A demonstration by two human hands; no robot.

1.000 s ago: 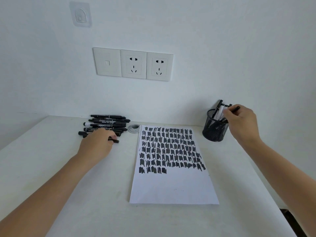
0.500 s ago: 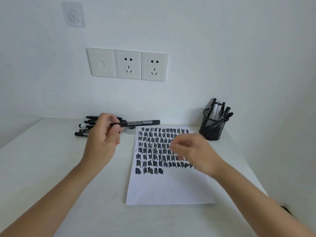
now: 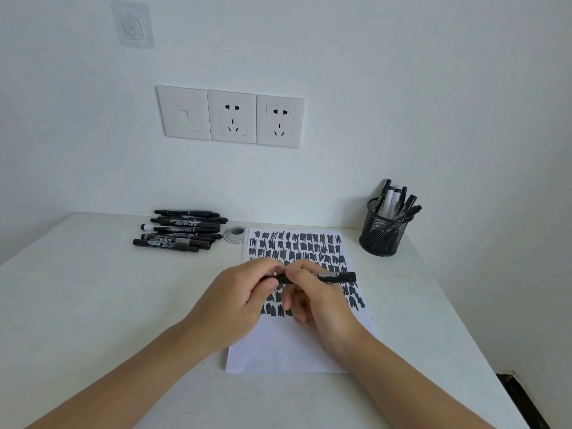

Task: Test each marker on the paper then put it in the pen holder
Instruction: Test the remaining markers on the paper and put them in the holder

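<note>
Head view: worn on the person's head, facing forward and down over the table [image 3: 93,305] toward the wall [image 3: 402,88].
Range: close, wide-angle.

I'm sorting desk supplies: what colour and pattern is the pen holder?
The pen holder is black wire mesh, clearest in the head view.

My hands meet in the middle of the frame, over the paper [image 3: 294,351]. My left hand [image 3: 238,298] pinches the left end of a black marker [image 3: 335,277], and my right hand [image 3: 312,301] grips its barrel just beside it. The marker lies level, its right end sticking out past my right fingers. Rows of black scribbles cover the upper part of the paper.

At centre right, the mesh pen holder [image 3: 382,233] stands on the white table [image 3: 93,305] with several pens [image 3: 394,199] upright in it. The pile of loose markers [image 3: 182,230] lies at centre left, near a round grommet [image 3: 235,234]. Wall sockets [image 3: 232,117] sit above, and a clear hook [image 3: 133,24] is at upper left.
</note>
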